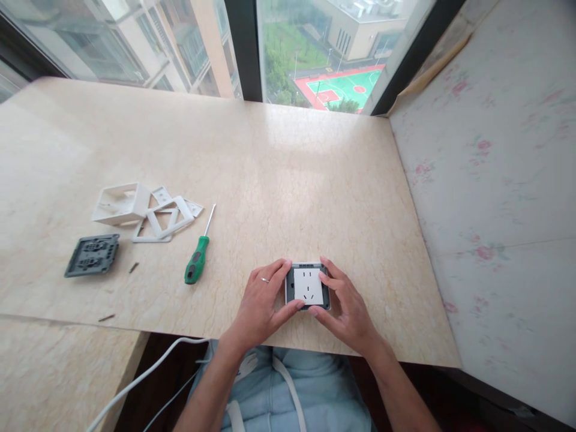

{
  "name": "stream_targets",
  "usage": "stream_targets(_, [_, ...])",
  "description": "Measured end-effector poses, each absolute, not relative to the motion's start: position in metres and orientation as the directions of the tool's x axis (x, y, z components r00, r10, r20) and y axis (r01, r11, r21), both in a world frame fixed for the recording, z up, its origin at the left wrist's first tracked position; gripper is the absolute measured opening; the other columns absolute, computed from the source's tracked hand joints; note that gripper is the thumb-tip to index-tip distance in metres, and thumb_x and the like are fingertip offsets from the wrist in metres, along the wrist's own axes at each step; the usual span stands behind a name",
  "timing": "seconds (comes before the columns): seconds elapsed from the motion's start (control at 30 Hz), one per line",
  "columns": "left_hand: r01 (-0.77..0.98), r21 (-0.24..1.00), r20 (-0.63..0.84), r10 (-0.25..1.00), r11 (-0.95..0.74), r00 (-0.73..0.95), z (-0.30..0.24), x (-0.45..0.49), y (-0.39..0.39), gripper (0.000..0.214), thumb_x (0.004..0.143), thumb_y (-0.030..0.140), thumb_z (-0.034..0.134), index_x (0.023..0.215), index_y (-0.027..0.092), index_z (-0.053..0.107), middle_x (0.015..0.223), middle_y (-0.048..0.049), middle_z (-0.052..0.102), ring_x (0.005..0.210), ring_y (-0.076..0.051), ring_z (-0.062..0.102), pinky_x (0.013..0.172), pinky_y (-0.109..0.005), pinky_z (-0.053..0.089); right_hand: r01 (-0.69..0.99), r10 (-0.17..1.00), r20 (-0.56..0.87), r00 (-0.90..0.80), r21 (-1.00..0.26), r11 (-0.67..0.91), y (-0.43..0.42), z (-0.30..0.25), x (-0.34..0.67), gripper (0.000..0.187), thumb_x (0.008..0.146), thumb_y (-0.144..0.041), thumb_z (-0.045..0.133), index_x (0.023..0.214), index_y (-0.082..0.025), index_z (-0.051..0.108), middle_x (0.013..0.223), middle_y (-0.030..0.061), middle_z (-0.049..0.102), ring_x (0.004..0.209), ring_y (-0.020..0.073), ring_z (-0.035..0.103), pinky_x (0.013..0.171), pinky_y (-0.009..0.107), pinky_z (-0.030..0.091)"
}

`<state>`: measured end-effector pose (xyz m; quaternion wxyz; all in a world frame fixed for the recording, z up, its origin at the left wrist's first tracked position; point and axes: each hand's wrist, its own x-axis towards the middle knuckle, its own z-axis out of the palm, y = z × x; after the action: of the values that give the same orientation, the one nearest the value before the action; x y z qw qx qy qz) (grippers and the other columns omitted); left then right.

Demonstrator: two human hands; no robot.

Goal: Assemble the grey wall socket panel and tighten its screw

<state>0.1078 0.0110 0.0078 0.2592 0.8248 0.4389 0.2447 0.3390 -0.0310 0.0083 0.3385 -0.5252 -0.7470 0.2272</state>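
Observation:
A wall socket module [308, 286], white face in a dark grey frame, lies on the marble sill [279, 174] near its front edge. My left hand [263, 303], with a ring on one finger, grips the socket's left side between thumb and fingers. Its right side is held by my right hand [344, 306], index finger along the top corner and thumb at the bottom. Both hands are closed on it.
To the left lie a green-handled screwdriver [198, 255], a heap of white plastic frames and a back box [144, 210], a grey switch module [92, 255] and two small screws [133, 267]. A white cable [148, 372] hangs below the sill. A floral wall stands right.

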Motion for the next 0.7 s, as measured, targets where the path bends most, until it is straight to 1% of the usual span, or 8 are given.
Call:
stream_targets(0.13, [0.589, 0.655, 0.184, 0.856, -0.473, 0.483, 0.005, 0.108, 0.010, 0.066, 0.097, 0.052, 0.057, 0.151, 0.021, 0.037, 0.145, -0.0168, 0.055, 0.133, -0.031, 0.053, 0.108, -0.050, 0.043, 0.627, 0.950, 0.245, -0.191, -0.714, 0.310, -0.032, 0.007, 0.340, 0.052, 0.091, -0.037, 0.069, 0.138, -0.026, 0.047, 0.155, 0.0165, 0.048, 0.143, 0.0311, 0.048, 0.111, 0.054, 0.048])
stream_targets(0.3, [0.568, 0.692, 0.191, 0.871, -0.446, 0.452, 0.004, 0.109, 0.010, 0.071, 0.094, 0.055, 0.060, 0.151, 0.020, 0.035, 0.145, -0.0172, 0.057, 0.132, -0.032, 0.055, 0.108, -0.051, 0.042, 0.615, 0.960, 0.219, -0.177, -0.736, 0.281, -0.033, 0.003, 0.340, 0.052, 0.092, -0.037, 0.069, 0.138, -0.026, 0.048, 0.157, 0.0168, 0.046, 0.145, 0.0311, 0.045, 0.113, 0.056, 0.046])
stream_targets(0.53, [0.549, 0.738, 0.156, 0.891, -0.392, 0.426, 0.007, 0.112, 0.010, 0.070, 0.091, 0.054, 0.065, 0.147, 0.019, 0.042, 0.146, -0.0171, 0.057, 0.135, -0.031, 0.054, 0.111, -0.051, 0.041, 0.608, 0.957, 0.236, -0.170, -0.739, 0.291, -0.033, -0.005, 0.342, 0.053, 0.092, -0.038, 0.068, 0.139, -0.026, 0.048, 0.157, 0.0158, 0.047, 0.145, 0.0317, 0.045, 0.113, 0.057, 0.045])
stream_targets(0.7, [0.545, 0.746, 0.156, 0.895, -0.384, 0.417, 0.010, 0.112, 0.011, 0.068, 0.090, 0.055, 0.066, 0.145, 0.020, 0.046, 0.145, -0.0168, 0.058, 0.134, -0.031, 0.055, 0.111, -0.051, 0.041, 0.606, 0.955, 0.249, -0.161, -0.739, 0.295, -0.032, -0.009, 0.343, 0.054, 0.092, -0.039, 0.067, 0.141, -0.026, 0.048, 0.156, 0.0163, 0.047, 0.145, 0.0324, 0.046, 0.113, 0.056, 0.046])
